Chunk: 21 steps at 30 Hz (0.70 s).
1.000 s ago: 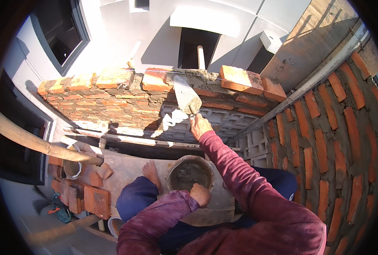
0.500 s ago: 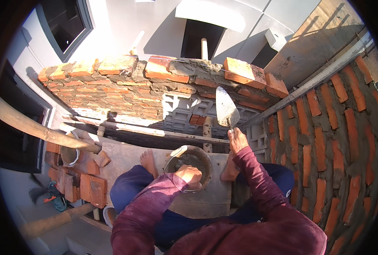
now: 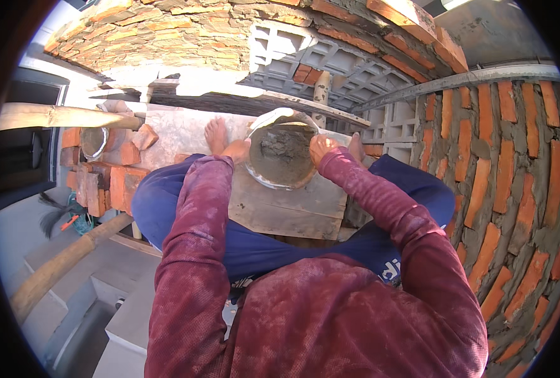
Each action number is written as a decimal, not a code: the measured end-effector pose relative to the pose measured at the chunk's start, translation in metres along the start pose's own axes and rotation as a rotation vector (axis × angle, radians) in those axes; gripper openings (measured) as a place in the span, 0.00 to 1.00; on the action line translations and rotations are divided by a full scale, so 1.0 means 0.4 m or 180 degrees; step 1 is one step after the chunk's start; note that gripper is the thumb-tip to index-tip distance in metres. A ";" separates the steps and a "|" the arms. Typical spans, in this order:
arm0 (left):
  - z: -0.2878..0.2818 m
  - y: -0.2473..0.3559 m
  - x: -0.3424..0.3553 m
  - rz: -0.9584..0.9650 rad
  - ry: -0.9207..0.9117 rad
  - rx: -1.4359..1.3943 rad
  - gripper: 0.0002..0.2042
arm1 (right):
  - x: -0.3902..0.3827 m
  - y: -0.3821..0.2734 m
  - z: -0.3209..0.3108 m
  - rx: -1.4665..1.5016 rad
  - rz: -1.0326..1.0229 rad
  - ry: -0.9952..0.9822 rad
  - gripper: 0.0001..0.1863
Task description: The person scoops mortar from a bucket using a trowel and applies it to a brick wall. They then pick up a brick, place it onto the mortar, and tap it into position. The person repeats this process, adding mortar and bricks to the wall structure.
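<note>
A round bucket [image 3: 278,186] of wet grey mortar [image 3: 286,151] stands between my feet on a board platform [image 3: 280,211]. My left hand [image 3: 237,151] is at its left rim, the fingers partly hidden, and looks closed on the edge. On the opposite side my right hand [image 3: 323,149] is closed at the right rim. No trowel shows now. Beyond the bucket rises a brick wall [image 3: 166,38] with a pale lattice block panel [image 3: 355,63] set in it.
Loose bricks [image 3: 125,183] and a small pail [image 3: 93,142] sit at the left, beside bamboo poles [image 3: 65,117]. A second brick wall [image 3: 500,176] stands close on the right. Below the platform's left side are grey steps [image 3: 72,290].
The view has tilted down. My right hand came down from holding up a trowel to the bucket's right rim; the trowel is out of sight. My left hand moved from inside the bucket to its left rim.
</note>
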<state>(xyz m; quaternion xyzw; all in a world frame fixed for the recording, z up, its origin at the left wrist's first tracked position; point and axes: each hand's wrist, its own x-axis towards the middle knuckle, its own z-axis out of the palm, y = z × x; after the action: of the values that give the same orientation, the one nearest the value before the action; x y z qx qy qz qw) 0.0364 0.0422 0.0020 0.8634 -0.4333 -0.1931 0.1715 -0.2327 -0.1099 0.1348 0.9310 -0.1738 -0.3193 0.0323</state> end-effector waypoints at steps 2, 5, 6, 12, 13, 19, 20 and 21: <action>-0.014 0.039 0.001 0.0003 -0.0428 -0.0395 0.36 | 0.031 -0.011 0.060 -0.0195 -0.0117 0.0039 0.12; -0.057 0.157 -0.008 -0.0034 -0.1249 -0.0913 0.22 | -0.037 -0.057 0.103 0.1039 0.0296 0.0192 0.09; -0.061 0.180 -0.015 -0.0064 -0.1517 -0.1071 0.19 | -0.068 -0.057 0.104 0.1277 0.0221 0.0159 0.09; -0.001 0.232 -0.021 0.0625 -0.1002 -0.0776 0.18 | -0.114 0.003 0.074 0.1659 0.0694 -0.0455 0.13; -0.002 0.237 -0.030 0.0657 -0.0793 -0.0822 0.17 | -0.105 -0.007 0.084 0.1758 0.0857 -0.0409 0.14; -0.044 0.275 -0.038 -0.0031 -0.1615 -0.1651 0.17 | -0.090 -0.068 0.110 0.2432 0.0932 -0.0813 0.18; -0.061 0.312 -0.048 -0.0615 -0.1690 -0.2157 0.16 | -0.095 -0.060 0.153 0.2483 0.0894 -0.0691 0.18; -0.082 0.348 -0.047 -0.0620 -0.1741 -0.2147 0.16 | -0.094 -0.048 0.213 0.2520 0.0857 -0.0541 0.19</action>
<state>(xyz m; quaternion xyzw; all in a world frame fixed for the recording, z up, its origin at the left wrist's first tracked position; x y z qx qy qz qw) -0.0531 -0.0167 0.0984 0.7132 -0.2921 -0.5603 0.3036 -0.3061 -0.0748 0.0860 0.8110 -0.4050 -0.2966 -0.3006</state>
